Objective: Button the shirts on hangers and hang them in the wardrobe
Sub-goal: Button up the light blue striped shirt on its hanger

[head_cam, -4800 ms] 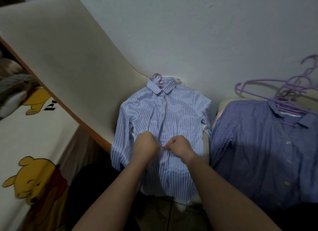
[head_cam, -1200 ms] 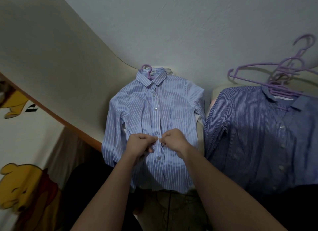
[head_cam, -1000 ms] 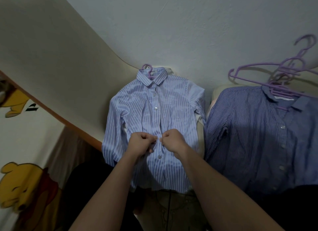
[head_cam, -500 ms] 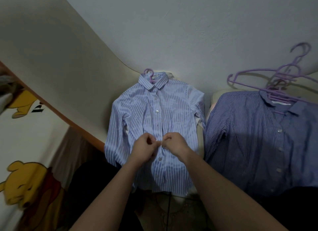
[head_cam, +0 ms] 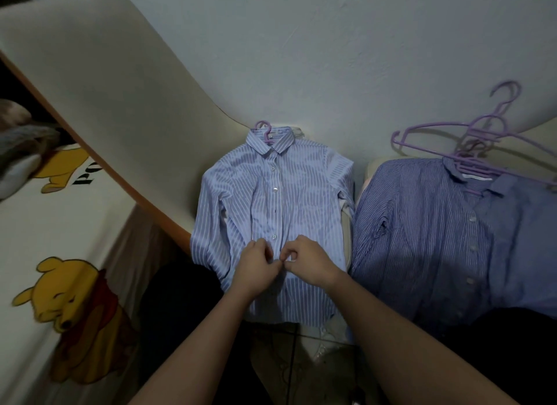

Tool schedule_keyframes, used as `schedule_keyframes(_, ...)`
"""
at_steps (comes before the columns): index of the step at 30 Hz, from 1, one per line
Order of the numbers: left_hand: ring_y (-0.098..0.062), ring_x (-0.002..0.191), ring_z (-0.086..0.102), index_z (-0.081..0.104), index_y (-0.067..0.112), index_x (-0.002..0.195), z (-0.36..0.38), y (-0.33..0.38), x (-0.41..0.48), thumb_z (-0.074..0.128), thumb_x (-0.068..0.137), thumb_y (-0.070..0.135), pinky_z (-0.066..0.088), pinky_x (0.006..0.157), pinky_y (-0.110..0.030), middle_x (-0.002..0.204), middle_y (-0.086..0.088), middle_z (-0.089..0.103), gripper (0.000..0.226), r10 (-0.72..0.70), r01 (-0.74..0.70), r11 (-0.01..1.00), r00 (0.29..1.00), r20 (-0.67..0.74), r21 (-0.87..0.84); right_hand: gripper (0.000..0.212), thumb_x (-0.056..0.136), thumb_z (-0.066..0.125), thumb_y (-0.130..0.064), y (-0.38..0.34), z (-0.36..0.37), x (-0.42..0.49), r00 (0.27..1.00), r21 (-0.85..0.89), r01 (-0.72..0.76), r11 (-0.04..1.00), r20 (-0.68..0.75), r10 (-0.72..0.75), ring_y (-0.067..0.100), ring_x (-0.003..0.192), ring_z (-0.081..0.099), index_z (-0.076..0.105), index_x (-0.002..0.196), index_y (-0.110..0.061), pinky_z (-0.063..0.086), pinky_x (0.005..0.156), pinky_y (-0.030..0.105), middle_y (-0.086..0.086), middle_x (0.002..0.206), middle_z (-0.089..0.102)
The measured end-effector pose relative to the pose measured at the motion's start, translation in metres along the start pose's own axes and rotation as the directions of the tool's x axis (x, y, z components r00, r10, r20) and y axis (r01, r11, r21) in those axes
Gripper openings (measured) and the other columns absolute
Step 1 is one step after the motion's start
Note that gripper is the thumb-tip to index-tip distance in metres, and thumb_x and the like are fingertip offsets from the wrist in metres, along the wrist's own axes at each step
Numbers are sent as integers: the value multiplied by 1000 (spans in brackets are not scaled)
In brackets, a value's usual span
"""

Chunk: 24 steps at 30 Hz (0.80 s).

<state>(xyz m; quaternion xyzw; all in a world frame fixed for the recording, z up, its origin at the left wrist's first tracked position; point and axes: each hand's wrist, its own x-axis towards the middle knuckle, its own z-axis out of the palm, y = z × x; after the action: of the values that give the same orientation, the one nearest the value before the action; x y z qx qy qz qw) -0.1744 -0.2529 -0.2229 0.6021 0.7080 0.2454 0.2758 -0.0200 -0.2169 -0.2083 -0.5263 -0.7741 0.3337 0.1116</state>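
Mid-buttoning: the left hand (head_cam: 255, 267) and right hand (head_cam: 309, 261) each pinch the pale striped shirt (head_cam: 301, 193) low on its front, where it lies centre on its purple hanger (head_cam: 263, 129). Next, likely, the hands must push the next button through its hole.

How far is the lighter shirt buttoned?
Partly: the lighter shirt lies closed above the left hand and right hand, pinching its placket; below them, cannot tell.

Dim room; pale bluish wall (head_cam: 331, 43); curved cream panel (head_cam: 105, 88); cartoon-bear bedsheet (head_cam: 45, 239) at left
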Motion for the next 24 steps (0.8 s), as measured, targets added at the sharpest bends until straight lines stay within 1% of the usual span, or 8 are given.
schedule_keyframes(3,-20,80,53,48,19,78,3,-4,0,74,85,28,32,66,-30,88,-5,56,28,-30,30,1000,998,-63,0,7,87,72,-29,-1,8,-1,999,-39,-1,999,-36,0,22,85,57,67,93,-27,51,81,43,-3,93,46)
schedule_keyframes(7,-22,81,56,53,14,86,4,-5,2,78,82,31,45,72,-38,90,-6,58,31,-29,29,1000,998,-50,0,10,87,72,-27,0,11,-2,999,-27,-25,999,-39,24,21,87,57,63,90,-28,51,83,43,-3,97,46)
schedule_keyframes(10,-18,78,54,57,10,92,-4,-9,4,80,79,19,45,73,-32,87,-5,57,28,-21,23,996,1000,23,-88,12,89,69,-22,2,7,-2,999,26,-47,999,-15,48,19,89,55,58,92,-27,50,88,40,-5,95,43)
schedule_keyframes(12,-14,78,55,59,13,93,-13,-14,4,72,83,8,43,70,-25,87,-2,59,18,-30,39,991,997,73,-125,12,91,67,-23,3,4,-1,998,57,-60,997,-7,60,18,89,53,56,94,-26,49,90,40,-5,95,43)
schedule_keyframes(15,-10,73,54,59,11,95,-19,-17,3,68,79,-3,44,70,-24,83,2,57,23,13,-1,996,992,127,-90,12,91,67,-29,3,6,2,996,90,-91,992,-14,93,20,90,55,56,94,-23,50,87,40,-3,98,46)
schedule_keyframes(19,-21,74,54,51,14,86,-9,-10,0,82,65,14,48,70,-41,81,-3,54,38,21,-20,1000,997,68,-18,17,87,68,-37,2,15,2,993,24,-100,995,-55,101,20,94,54,58,92,-25,48,85,39,-4,101,47)
schedule_keyframes(21,-24,79,53,47,17,82,-5,-6,1,83,64,21,46,70,-41,83,-4,53,40,23,-24,999,999,40,30,16,87,70,-35,3,15,1,994,19,-93,995,-55,94,20,93,55,57,89,-26,49,86,40,-4,100,46)
schedule_keyframes(24,-24,80,52,47,16,80,-6,-2,1,83,68,25,39,66,-35,84,-5,54,39,8,-9,999,1000,26,43,17,87,72,-27,6,11,0,996,48,-75,996,-53,78,18,87,54,55,86,-25,50,86,41,-6,94,44)
